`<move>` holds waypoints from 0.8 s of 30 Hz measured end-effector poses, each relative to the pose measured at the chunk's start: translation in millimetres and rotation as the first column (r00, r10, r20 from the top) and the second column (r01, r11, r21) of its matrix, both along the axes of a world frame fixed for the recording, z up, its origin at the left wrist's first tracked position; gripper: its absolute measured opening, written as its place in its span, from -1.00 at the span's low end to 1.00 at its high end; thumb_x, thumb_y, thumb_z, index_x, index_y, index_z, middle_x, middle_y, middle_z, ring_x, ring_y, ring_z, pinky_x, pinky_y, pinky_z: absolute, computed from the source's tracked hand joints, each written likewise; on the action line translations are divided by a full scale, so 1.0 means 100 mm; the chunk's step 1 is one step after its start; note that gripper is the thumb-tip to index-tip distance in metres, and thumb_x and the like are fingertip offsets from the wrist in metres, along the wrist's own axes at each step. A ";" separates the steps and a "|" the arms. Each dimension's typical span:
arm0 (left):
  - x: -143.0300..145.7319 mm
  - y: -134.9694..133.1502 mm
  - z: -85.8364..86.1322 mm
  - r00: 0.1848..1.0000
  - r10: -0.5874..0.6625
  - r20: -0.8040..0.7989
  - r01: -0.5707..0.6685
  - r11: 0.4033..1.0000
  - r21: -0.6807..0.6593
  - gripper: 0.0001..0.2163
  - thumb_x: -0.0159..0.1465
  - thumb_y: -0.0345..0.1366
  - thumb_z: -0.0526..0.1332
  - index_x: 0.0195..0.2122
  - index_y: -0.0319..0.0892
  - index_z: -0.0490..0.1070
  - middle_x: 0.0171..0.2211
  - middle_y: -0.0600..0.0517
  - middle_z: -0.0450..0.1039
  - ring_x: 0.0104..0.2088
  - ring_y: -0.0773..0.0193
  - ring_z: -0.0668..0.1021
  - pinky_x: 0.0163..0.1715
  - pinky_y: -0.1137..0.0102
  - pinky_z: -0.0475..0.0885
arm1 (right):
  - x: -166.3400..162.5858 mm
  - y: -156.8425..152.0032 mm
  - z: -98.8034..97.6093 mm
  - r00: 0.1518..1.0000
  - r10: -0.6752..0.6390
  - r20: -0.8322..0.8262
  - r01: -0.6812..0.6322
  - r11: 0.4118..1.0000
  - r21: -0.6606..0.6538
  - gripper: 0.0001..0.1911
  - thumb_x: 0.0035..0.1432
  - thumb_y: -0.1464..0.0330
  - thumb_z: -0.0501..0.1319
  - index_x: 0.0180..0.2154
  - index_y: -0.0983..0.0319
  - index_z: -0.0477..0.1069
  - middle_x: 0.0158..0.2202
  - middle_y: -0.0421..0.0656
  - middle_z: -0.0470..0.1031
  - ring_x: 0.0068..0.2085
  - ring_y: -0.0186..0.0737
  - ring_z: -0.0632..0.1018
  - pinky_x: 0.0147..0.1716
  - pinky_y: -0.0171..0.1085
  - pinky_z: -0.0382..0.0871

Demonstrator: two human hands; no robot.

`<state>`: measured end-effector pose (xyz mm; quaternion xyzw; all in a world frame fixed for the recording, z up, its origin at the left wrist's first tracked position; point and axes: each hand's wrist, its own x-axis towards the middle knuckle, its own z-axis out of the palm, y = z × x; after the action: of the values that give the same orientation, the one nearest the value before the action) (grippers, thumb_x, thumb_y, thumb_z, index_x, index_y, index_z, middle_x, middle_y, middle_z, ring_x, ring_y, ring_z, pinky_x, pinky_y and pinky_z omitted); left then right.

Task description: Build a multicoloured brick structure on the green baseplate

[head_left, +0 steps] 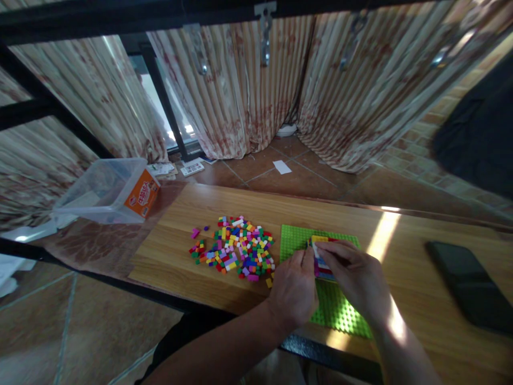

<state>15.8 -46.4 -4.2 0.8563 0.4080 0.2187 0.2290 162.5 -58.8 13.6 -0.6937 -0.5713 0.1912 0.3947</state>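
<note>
A green studded baseplate (340, 310) lies on the wooden table, bearing a low build of colourful toy bricks (324, 271) with yellow, red, blue and purple parts. My right hand (358, 272) reaches in from the right, its thumb and fingers pinched on a small white brick (316, 248) at the top of the build. Against the build's left side, my left hand (294, 289) has its fingers bent and pressed together, steadying the bricks. The fingers of both hands hide much of the build.
Left of the baseplate spreads a pile of loose toy bricks (240, 248) in many colours. A black phone (468, 283) lies on the table (172, 240) at the right. At the far left stands a clear plastic box (100, 200) with an orange label. Curtains (240, 96) hang behind.
</note>
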 end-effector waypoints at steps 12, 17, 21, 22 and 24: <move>0.01 -0.01 0.02 0.996 -0.011 -0.091 0.014 0.999 0.032 -0.47 0.19 -0.51 0.06 0.23 -0.37 0.09 -0.03 -0.23 0.39 -0.08 0.03 0.51 -0.08 0.15 0.51 | -0.02 0.02 0.02 0.999 0.002 0.053 -0.002 1.000 0.003 -0.76 0.18 0.18 0.19 -0.27 0.07 0.62 -0.20 -0.19 0.61 -0.19 -0.22 0.60 -0.15 -0.22 0.48; 0.00 -0.01 0.00 0.994 -0.007 -0.105 0.014 0.998 0.064 -0.46 0.20 -0.50 0.06 0.24 -0.37 0.08 -0.04 -0.25 0.39 -0.08 0.01 0.52 -0.10 0.14 0.51 | 0.01 0.02 0.03 0.999 0.023 0.044 -0.023 1.000 0.008 -0.76 0.17 0.19 0.19 -0.29 0.09 0.62 -0.22 -0.17 0.61 -0.22 -0.21 0.60 -0.15 -0.19 0.49; -0.04 0.04 0.02 0.996 -0.040 -0.075 0.041 0.999 0.010 -0.54 0.22 -0.50 0.05 0.18 -0.35 0.17 -0.05 -0.22 0.41 -0.09 0.04 0.52 -0.07 0.16 0.51 | 0.08 0.00 -0.01 0.994 0.015 -0.109 -0.016 1.000 -0.005 -0.74 0.13 0.15 0.23 -0.27 0.13 0.62 -0.20 -0.14 0.61 -0.22 -0.20 0.60 -0.19 -0.21 0.52; -0.05 0.06 0.03 0.997 -0.047 -0.063 0.047 0.999 -0.009 -0.57 0.24 -0.49 0.04 0.16 -0.34 0.20 -0.05 -0.20 0.41 -0.10 0.05 0.53 -0.07 0.17 0.51 | 0.09 -0.01 -0.01 0.989 -0.004 -0.150 0.004 1.000 -0.004 -0.73 0.12 0.14 0.24 -0.27 0.14 0.62 -0.20 -0.13 0.61 -0.23 -0.20 0.60 -0.21 -0.21 0.53; -0.07 0.10 0.05 0.998 -0.047 -0.043 0.045 0.998 -0.037 -0.63 0.26 -0.48 0.02 0.11 -0.31 0.26 -0.07 -0.17 0.43 -0.12 0.07 0.54 -0.08 0.18 0.52 | 0.11 -0.02 -0.02 0.980 -0.044 -0.193 0.045 0.999 0.001 -0.70 0.11 0.12 0.26 -0.25 0.17 0.62 -0.21 -0.11 0.62 -0.25 -0.20 0.60 -0.25 -0.20 0.54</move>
<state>8.6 -36.2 0.5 0.8658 0.3970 0.1873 0.2403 173.4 -60.3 11.2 -0.6834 -0.5151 0.2473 0.4543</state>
